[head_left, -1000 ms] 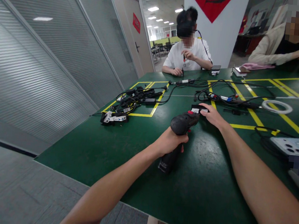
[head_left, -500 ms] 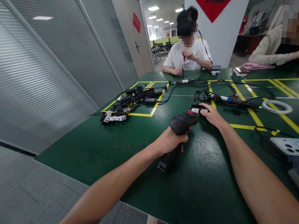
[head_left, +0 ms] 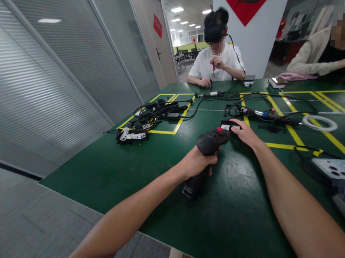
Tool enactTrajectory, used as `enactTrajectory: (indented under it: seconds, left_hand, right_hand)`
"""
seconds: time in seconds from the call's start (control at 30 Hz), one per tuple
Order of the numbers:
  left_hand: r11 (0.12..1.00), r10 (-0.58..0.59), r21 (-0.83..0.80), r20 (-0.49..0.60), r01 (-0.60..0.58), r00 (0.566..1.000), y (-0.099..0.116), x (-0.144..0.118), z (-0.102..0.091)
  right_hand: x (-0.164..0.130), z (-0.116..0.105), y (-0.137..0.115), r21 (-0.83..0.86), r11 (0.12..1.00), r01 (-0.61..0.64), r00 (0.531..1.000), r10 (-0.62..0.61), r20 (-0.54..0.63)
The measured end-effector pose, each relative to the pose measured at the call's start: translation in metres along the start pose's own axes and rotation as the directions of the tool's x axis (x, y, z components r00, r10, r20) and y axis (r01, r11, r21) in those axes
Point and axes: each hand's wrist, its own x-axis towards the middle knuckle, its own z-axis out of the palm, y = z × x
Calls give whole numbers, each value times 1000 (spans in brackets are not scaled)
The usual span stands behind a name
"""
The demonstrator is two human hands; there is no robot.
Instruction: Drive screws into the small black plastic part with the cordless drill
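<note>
Now, head view, line by line:

Left hand: your left hand is wrapping closed around the grip of the black power screwdriver, fingers together and clamped on the handle.

Tool position: the black power screwdriver is standing tilted, its lower end resting on the green table, its nose pointing away from you toward the small black part.

Right hand: your right hand is lying over the small black part with a white label, fingers pressing on it and holding it against the table; I cannot tell if the fingers are closing fully around it.

Where the work thing is: the small black part is sitting on the table just beside a yellow tape line, touching the front of the tool or nearly so; the exact contact is hidden.

Step in hand: to my judgement, you are lining the tool tip up with the part while steadying it.

Next move: it is calling for a straight tip and firm hold, so the part is not turning.

Around: a pile of black cables is lying to the left, a white ring to the right.

Other people: a person in a white shirt is working at the far end.
</note>
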Motion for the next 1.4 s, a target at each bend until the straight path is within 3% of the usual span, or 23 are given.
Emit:
enactTrajectory:
  seconds: [0.63, 1.0, 1.4]
  left_hand:
    - [1000, -18, -9, -19, 18, 1000, 2, -1, 2]
    - [1000, -27, -8, -14, 27, 1000, 1, 0, 0]
    - [1000, 9, -8, 7, -9, 1000, -1, 0, -1]
  right_hand:
    - [-6, -2, -11, 24, 999, 28, 999, -27, -37]
    - [3, 1, 7, 1, 1000, 5, 1000, -5, 3]
    - [-7, -3, -13, 33, 999, 6, 1000, -5, -25]
